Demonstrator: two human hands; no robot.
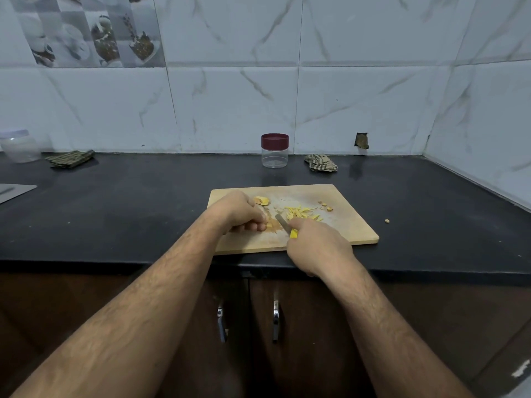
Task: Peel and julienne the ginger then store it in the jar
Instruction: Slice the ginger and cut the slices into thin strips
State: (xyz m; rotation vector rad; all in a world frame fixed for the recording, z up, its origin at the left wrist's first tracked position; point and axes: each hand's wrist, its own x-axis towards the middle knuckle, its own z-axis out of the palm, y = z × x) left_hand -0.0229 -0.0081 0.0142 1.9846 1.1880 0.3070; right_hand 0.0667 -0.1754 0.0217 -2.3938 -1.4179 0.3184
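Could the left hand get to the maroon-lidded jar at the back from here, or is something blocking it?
Probably yes. The jar stands alone behind the cutting board, with bare counter between. But the left hand is gripping a ginger piece and would have to let go first.

Both forearms are bare and hairy with no sleeve in view anywhere along them, and the left hand [240, 211] and right hand [317, 244] are bare too, with no glove, ring, watch or band showing at the wrists.
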